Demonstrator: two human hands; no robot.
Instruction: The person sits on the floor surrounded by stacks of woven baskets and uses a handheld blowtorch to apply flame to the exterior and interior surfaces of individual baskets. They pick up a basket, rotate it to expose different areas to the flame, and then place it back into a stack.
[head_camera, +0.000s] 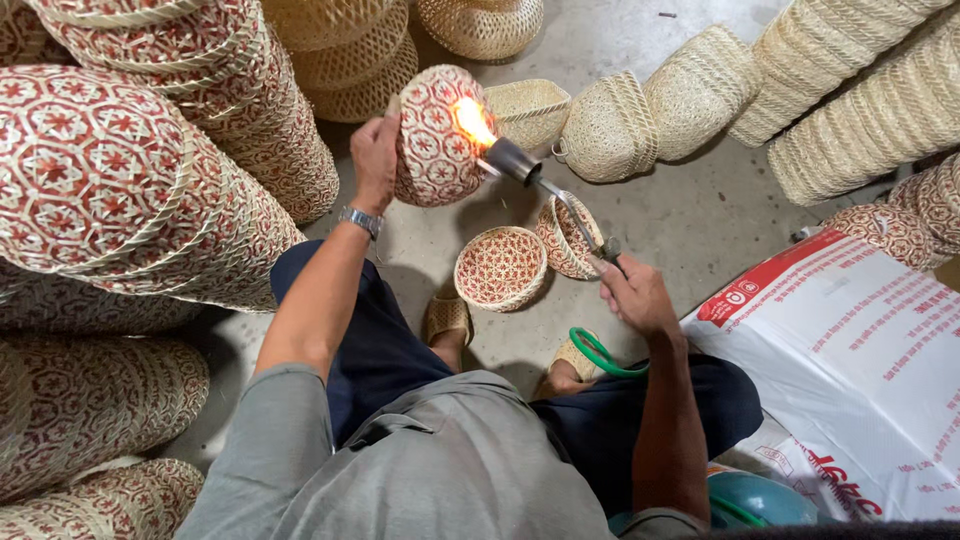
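Grey concrete floor (690, 215) fills the middle of the frame, crowded on every side with woven baskets. Along the left edge, from top to bottom, lie tall stacks of red-and-cream patterned baskets (120, 190), nested on their sides. Left of center, the left hand (374, 160), with a metal wristwatch (361, 220) on the wrist, is clamped on the rim of a round red-patterned basket (432, 140), holding it up sideways in the upper middle of the frame. An orange flame (473, 122) plays on the right side of that basket, coming from the metal nozzle of a gas torch (515, 162), whose thin tube slants down to the right. Below it, at the center, 2 small red-patterned baskets (500, 268) rest on the floor, touching each other, just above the person's sandalled feet. Right of center, the right hand (632, 295) is closed around the torch's handle end, and a green hose (600, 355) loops just below it. Across the top and upper right stand plain, pale woven baskets (700, 90), some stacked in rows. At the lower right lies a white printed sack (860, 370), with a teal round object (765, 498) just below it.
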